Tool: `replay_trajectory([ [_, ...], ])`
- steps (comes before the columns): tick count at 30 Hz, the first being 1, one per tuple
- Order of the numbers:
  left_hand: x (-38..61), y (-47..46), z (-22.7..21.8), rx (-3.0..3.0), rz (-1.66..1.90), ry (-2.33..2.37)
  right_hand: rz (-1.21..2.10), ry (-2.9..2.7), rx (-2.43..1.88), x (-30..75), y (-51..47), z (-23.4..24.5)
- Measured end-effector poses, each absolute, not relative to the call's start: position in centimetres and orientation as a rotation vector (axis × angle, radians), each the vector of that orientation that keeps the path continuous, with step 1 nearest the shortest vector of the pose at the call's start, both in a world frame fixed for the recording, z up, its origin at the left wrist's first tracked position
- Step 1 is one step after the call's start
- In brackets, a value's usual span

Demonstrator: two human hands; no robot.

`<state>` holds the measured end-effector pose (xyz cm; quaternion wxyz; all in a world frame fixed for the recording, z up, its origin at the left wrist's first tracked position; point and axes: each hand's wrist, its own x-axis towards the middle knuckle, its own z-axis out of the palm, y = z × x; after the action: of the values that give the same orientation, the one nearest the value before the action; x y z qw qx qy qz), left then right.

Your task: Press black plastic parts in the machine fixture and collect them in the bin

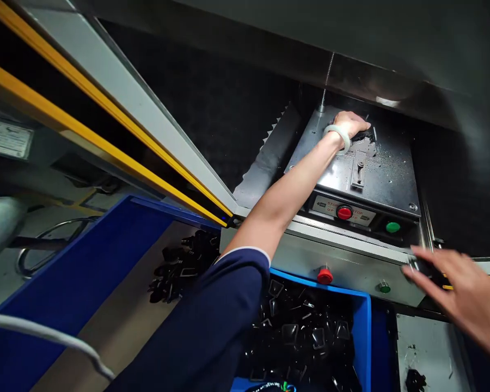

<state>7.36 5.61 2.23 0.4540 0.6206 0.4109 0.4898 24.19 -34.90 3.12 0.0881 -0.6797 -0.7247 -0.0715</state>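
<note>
1. The left hand [348, 126], wearing a pale bangle [335, 136], lies palm down near the far edge of the machine's steel plate [387, 179]. Its fingers [361, 124] curve over a dark piece [363, 137], but whether they grip it cannot be told.
2. The right hand [461, 291] is partly open at the machine's front right corner, beside or touching a black part [422, 268]; any grip is unclear.
3. Metal flecks scatter across the plate around a slotted metal bracket [358, 170].
4. A red button [344, 212] and a green button [392, 227] sit along the plate's front edge.
5. Below the machine's front, a blue bin [361, 310] holds black square frames [302, 332].
6. Left of that bin, more black frames [183, 267] lie heaped inside a wide blue-walled tray [81, 261].
</note>
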Motion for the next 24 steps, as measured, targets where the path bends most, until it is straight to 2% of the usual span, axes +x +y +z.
replay_trajectory([
  [2, 8.0, 5.1, 2.9, 1.540, 1.072, 1.194, -0.309, -2.169, -2.062, 26.3, -42.1, 0.7],
  [6, 3.0, -2.2, 1.7, 1.715, 1.202, 1.176, 0.090, -2.125, -2.249, 25.3, -46.3, -3.1],
  [8, -2.0, -8.6, -0.6, 1.842, 1.317, 1.004, 0.201, -1.980, -2.253, 23.5, -44.6, -4.7],
  [10, -7.3, -15.2, -3.6, 1.837, 1.382, 1.095, 0.256, -1.849, -2.193, 22.5, -42.5, -6.5],
  [14, -15.5, -23.8, -9.5, 1.874, 1.137, 1.353, 0.326, -1.677, -2.144, 23.4, -40.7, -9.6],
  [18, -20.1, -23.5, -13.2, 1.973, 0.863, 1.311, 0.396, -1.654, -2.162, 24.3, -40.9, -10.0],
  [21, -21.6, -21.8, -13.7, 2.042, 0.699, 1.225, 0.339, -1.642, -2.156, 24.1, -40.8, -9.9],
  [24, -21.5, -21.9, -13.5, 2.092, 0.689, 1.243, 0.200, -1.634, -2.130, 23.8, -40.6, -10.4],
])
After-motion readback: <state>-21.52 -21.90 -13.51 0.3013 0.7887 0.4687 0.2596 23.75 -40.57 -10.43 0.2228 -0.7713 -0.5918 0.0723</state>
